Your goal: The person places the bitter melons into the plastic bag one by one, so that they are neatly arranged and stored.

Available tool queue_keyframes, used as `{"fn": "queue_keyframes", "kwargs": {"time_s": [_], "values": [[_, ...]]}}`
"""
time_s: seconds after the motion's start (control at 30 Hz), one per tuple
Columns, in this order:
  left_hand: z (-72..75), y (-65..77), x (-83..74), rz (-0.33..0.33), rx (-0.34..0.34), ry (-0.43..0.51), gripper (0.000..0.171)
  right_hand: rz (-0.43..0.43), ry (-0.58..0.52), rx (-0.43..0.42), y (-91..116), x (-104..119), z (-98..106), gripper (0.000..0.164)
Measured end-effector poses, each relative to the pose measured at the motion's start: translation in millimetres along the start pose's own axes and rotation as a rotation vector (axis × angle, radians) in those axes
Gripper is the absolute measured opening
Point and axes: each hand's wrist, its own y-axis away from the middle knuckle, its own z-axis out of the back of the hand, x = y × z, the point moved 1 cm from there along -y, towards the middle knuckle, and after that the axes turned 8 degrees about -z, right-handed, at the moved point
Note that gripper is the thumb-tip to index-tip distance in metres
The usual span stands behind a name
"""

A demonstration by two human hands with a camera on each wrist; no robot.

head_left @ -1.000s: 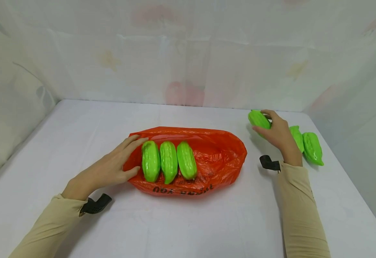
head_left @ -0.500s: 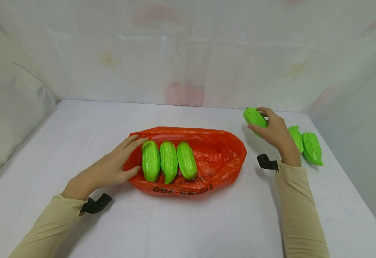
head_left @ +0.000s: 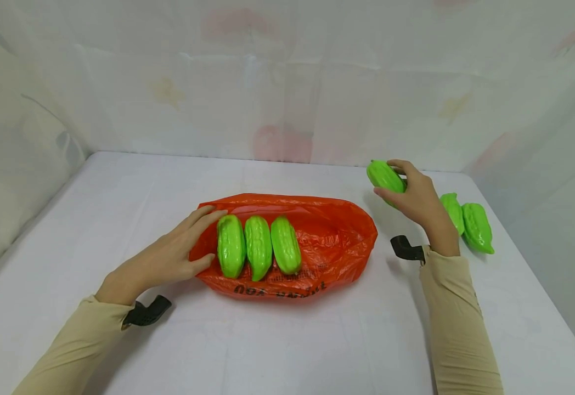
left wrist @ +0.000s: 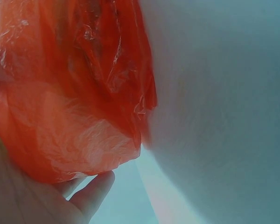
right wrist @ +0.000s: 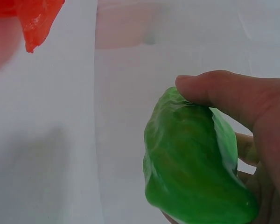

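Observation:
In the head view my left hand (head_left: 169, 255) is at the left end of a red plastic bag (head_left: 337, 236), its fingers and thumb curved around the bag's rim. The left wrist view shows the bag (left wrist: 79, 107) against that hand (left wrist: 42, 200). Three shiny, ridged green bitter melons (head_left: 258, 248) lie side by side in the bag's left half. My right hand (head_left: 418, 197) holds another bitter melon (head_left: 384, 176) above the table at the back right. Seen from the right wrist, the thumb lies over this melon (right wrist: 191, 158) and fingers are partly hidden behind it.
Two more bitter melons (head_left: 477, 227) lie by the table's right edge, one partly hidden behind my right wrist. The white-covered table (head_left: 297, 351) meets a pale cloth wall (head_left: 287, 99) at the back. Cloth also hangs at both sides. Black wrist devices (head_left: 146, 311) sit at both cuffs.
My right hand has moved a little left and toward the back with the bitter melon in its grip. The left hand, the bag and the other bitter melons stay in place.

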Motion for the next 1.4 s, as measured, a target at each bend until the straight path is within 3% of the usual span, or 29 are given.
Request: {"fn": "queue_keyframes", "kwargs": {"time_s": [1.4], "values": [[0.1, -0.4, -0.4, 0.005, -0.003, 0.003, 0.076, 0.112, -0.062, 0.016, 32, 58, 5, 0.068]]}}
